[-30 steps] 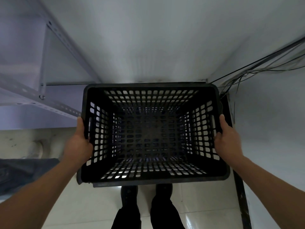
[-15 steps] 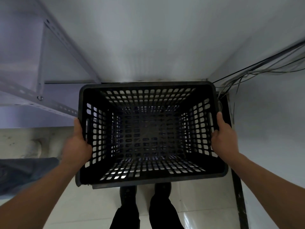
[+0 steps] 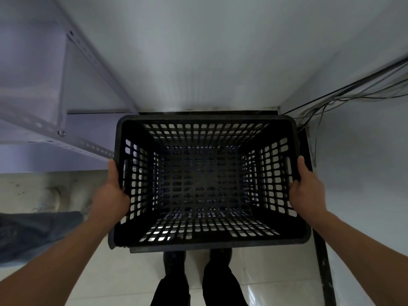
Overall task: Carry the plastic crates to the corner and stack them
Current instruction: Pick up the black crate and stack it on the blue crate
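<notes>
Head view: the crate (image 3: 205, 241) fills the middle of the frame, level and open side up, its far rim close to the corner (image 3: 278, 108) where two room walls meet, right of upper centre. The left hand (image 3: 111, 195) grips the crate's left side and the right hand (image 3: 308, 191) its right side. The thumbs lie over the rim, and the fingers, hidden outside, seem clamped on it. I cannot tell whether the crate hangs in the air or already rests on something. A second dark edge shows just under the near rim, perhaps another crate below. The step in hand looks like setting it down in the corner. The next move calls for lowering it squarely, rims aligned and clear of the cables (image 3: 331, 100) at right, then letting go.
</notes>
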